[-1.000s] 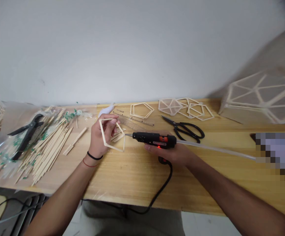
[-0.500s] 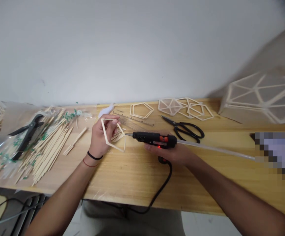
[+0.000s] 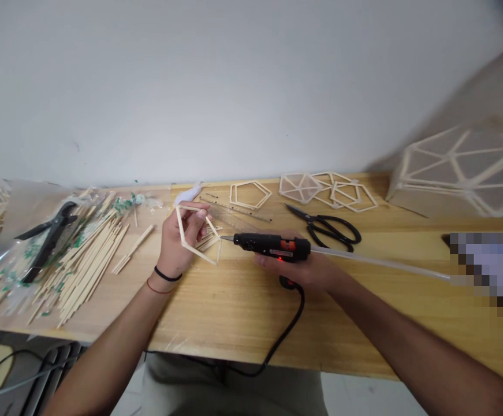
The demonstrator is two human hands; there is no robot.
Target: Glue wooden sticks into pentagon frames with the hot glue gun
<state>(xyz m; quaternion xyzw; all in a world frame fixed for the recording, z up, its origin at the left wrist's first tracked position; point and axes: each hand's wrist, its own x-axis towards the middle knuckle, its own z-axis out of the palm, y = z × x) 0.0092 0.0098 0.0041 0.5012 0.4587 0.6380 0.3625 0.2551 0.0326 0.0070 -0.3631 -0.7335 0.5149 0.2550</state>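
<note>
My left hand pinches a pentagon frame of thin wooden sticks, raised above the table. My right hand is wrapped round a black glue gun with a red light lit on its side. The nozzle meets the frame's right corner, or is very close to it. A long translucent glue stick runs out of the gun's back. Short sticks lie behind the frame, beside my left fingers.
Scissors, pentagon frames and rulers lie toward the wall. Many loose sticks and a black-handled cutter are at left. A large stick-framed model stands at right. The gun's cord hangs over the front edge.
The pentagon frame has tilted slightly, its left and lower corners shifting a little up and left. My right hand and the glue gun have moved very slightly left.
</note>
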